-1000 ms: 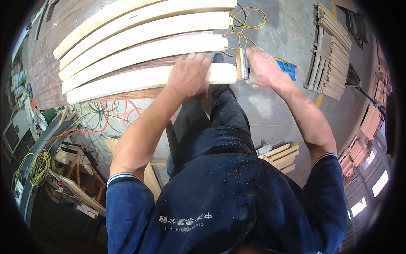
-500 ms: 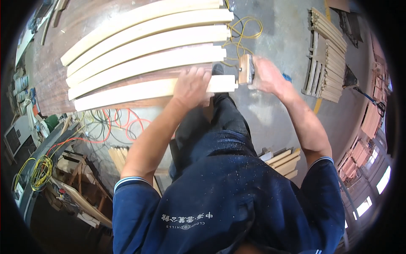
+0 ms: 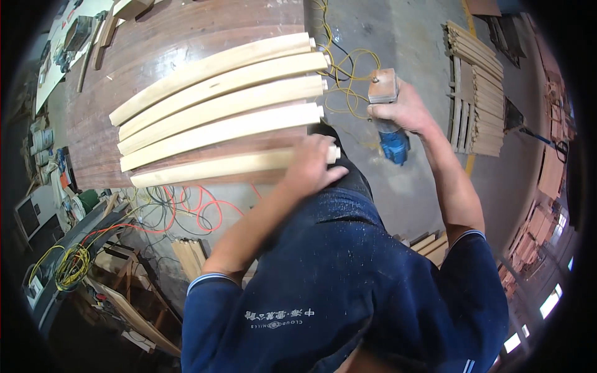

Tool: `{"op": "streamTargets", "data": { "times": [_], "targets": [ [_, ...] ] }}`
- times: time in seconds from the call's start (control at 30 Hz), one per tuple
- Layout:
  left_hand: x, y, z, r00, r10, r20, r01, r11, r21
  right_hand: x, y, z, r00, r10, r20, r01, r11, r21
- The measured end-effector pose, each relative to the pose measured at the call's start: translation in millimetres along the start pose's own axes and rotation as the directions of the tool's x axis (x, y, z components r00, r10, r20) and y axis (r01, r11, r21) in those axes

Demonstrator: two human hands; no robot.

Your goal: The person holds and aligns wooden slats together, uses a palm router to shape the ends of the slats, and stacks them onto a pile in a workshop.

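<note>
I had five wooden strips (image 3: 217,112) and a blue power tool (image 3: 395,146).
Right hand (image 3: 407,110), upper right, gripped the tool; left hand (image 3: 311,166), centre, covered the nearest strip (image 3: 224,168), its grip unclear. All five right ends looked already cut to stubs; what was left, I couldn't tell.

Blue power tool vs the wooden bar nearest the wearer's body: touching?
Apart. The head view shows grey floor in a plain gap between the blue power tool and the right end of the nearest wooden bar.
</note>
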State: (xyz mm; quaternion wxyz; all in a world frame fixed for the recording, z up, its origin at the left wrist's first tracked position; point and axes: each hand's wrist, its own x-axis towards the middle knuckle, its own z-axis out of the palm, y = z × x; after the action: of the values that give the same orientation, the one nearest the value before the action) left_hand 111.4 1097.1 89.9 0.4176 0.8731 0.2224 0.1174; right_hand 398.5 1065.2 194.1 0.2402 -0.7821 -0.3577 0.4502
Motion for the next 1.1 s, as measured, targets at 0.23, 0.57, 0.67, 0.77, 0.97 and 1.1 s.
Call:
{"op": "streamTargets", "data": {
  "times": [0.23, 0.57, 0.67, 0.77, 0.97, 1.1],
  "targets": [
    [91.0, 47.8, 40.6, 0.979, -0.201, 0.017, 0.197, 0.931, -0.309, 92.2, -11.4, -28.4, 1.0, 0.023, 0.005, -0.022, 0.849, 0.528],
    [182.9, 22.1, 39.7, 0.919, -0.222, -0.327, 0.199, 0.975, -0.104, 209.5, -44.2, -74.9, 0.996, 0.051, 0.074, -0.087, 0.74, 0.667],
    [197.8, 15.2, 40.5, 0.878, -0.358, -0.317, 0.333, 0.934, -0.134, 233.4, -74.6, -71.5, 0.995, -0.003, 0.103, -0.059, 0.797, 0.601],
    [210.7, 6.7, 34.3, 0.828, -0.422, -0.368, 0.385, 0.907, -0.173, 252.5, -111.1, -62.0, 0.988, -0.069, 0.141, -0.019, 0.84, 0.542],
    [198.1, 2.3, -6.8, 0.678, -0.533, -0.506, 0.443, 0.846, -0.297, 316.8, -163.7, -19.9, 0.907, -0.346, 0.241, 0.354, 0.935, 0.013],
    [120.3, -14.9, -23.2, 0.453, -0.655, -0.605, 0.641, 0.711, -0.291, 385.5, -191.7, 16.9, 0.749, -0.56, 0.354, 0.65, 0.724, -0.231]
  ]
}}
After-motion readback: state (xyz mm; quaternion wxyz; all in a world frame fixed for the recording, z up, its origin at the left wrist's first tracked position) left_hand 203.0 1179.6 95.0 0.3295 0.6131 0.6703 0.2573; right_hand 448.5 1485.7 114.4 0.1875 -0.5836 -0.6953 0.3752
